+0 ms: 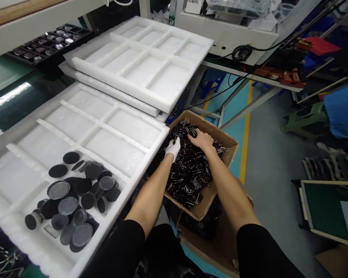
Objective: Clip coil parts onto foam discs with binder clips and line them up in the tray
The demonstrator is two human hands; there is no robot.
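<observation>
A cardboard box (201,210) in front of me holds a heap of black binder clips (185,173) with silver wire handles. My left hand (173,149), in a white glove, reaches into the box's far left part. Its fingers are closed at a clip's wire handles. Bare and a little to the right, my right hand (202,139) has its fingers curled around a black binder clip (193,133). The fingertips of both hands are partly lost among the dark clips.
At left lies a white foam tray (124,170) with compartments, one filled with black and grey discs (68,205). More foam trays (162,102) are stacked behind it. A second cardboard box (220,247) stands below the first. A green stool (306,123) is at right.
</observation>
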